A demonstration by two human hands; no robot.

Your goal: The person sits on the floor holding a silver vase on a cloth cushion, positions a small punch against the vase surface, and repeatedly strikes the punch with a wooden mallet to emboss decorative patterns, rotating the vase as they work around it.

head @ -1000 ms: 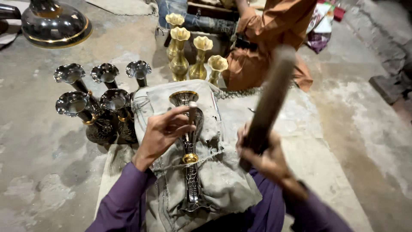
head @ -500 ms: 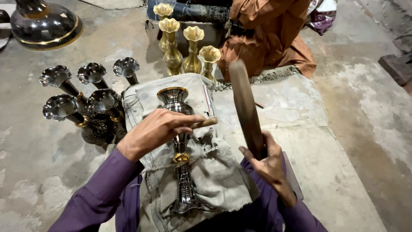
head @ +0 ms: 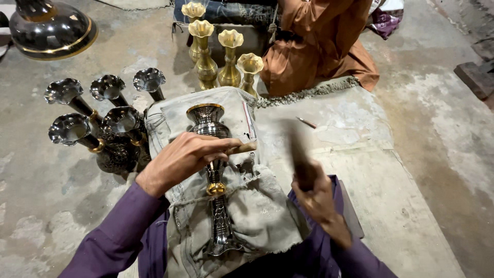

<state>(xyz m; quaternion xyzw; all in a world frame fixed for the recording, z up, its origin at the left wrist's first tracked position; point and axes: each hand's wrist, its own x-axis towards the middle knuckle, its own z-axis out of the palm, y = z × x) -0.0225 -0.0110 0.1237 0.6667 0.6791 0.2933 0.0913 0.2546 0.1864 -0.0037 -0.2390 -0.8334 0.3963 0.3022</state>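
Shiny silver vase (head: 212, 154) with gold band lies on lumpy grey cloth (head: 257, 206), on person's lap. Left hand (head: 182, 157) rests across vase neck, fingers curled round thin pale stick (head: 243, 148), pressing it on metal. Right hand (head: 316, 193) wrapped tight round dark wooden stick (head: 298, 149), blurry from moving. Half second ago stick stood up tall; now swung down low toward vase. Dark flower-top vases (head: 98, 123) bunched at left on rough floor. Gold vases (head: 221, 51) stand behind, by orange cloth (head: 319, 46).
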